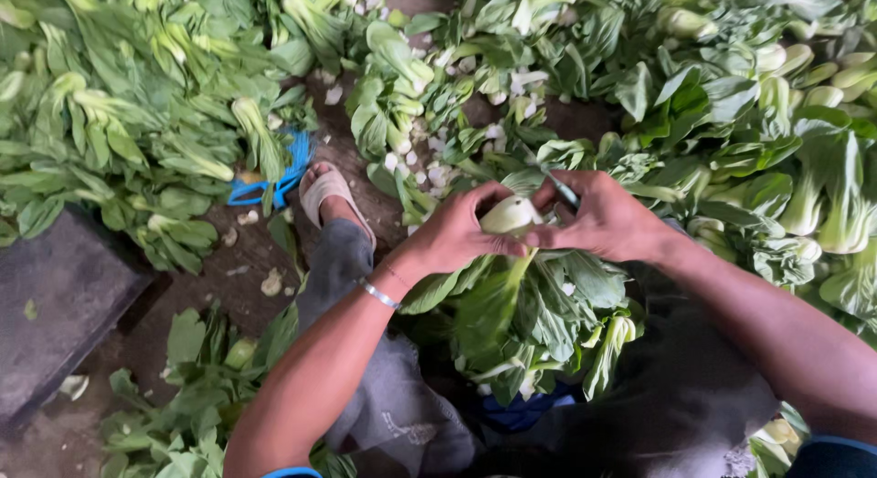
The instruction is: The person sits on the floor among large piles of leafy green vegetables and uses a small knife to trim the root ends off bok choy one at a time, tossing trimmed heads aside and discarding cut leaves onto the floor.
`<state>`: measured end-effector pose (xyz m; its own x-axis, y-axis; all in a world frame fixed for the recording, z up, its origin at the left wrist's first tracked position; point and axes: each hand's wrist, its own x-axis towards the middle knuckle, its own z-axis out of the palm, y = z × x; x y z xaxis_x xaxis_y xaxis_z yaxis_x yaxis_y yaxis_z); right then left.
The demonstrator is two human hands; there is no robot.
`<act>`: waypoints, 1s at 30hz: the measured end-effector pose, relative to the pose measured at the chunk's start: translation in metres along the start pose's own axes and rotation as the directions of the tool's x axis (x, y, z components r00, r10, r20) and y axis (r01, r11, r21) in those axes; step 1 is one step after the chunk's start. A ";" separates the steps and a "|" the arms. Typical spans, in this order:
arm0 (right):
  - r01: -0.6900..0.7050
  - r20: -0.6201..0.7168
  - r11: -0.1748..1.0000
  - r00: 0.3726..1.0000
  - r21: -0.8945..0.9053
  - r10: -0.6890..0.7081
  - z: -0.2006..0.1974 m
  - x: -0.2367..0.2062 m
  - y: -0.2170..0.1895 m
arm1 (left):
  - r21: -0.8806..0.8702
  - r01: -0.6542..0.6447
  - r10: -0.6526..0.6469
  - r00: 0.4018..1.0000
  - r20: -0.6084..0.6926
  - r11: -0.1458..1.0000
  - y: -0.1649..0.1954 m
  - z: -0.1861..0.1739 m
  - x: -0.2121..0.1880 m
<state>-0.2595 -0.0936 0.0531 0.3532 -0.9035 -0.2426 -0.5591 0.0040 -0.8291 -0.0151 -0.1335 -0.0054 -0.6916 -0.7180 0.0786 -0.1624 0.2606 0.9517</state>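
Seen from above, a head of leafy green bok choy with a pale white base [512, 215] was held at the centre of the scene, base turned up and leaves hanging down over the lap, which left the cut end exposed. The left hand [454, 231] curled closed around the base, while the right hand [606, 217] pinched a small blade [564, 191] against it, heaps of loose green bok choy [137, 112] lying on the ground far and left

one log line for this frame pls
left hand: grips bok choy base | right hand: knife at base | around: loose bok choy piles, trimmings
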 end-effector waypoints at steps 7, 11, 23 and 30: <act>0.053 0.065 0.985 0.996 0.166 -0.065 -0.008 -0.003 0.023 | -0.418 0.075 0.010 0.980 0.197 0.905 -0.010 -0.012 -0.003; 0.195 0.150 0.955 0.961 0.223 -0.231 -0.013 -0.006 0.021 | -0.548 0.156 -0.009 0.965 0.262 0.822 -0.010 -0.022 -0.012; 0.296 -0.131 0.653 0.843 -0.698 -0.522 0.014 -0.019 -0.031 | -0.246 -0.147 0.111 0.982 -0.156 0.958 -0.005 -0.005 -0.002; 0.287 -0.143 0.599 0.811 -0.747 -0.567 0.017 -0.022 -0.046 | -0.301 -0.125 0.100 0.990 -0.100 0.945 0.010 0.007 -0.012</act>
<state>-0.2292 -0.0662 0.0877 0.4966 -0.7963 0.3454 -0.7940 -0.5775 -0.1899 -0.0135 -0.1182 0.0009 -0.6307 -0.7492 0.2021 0.1451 0.1419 0.9792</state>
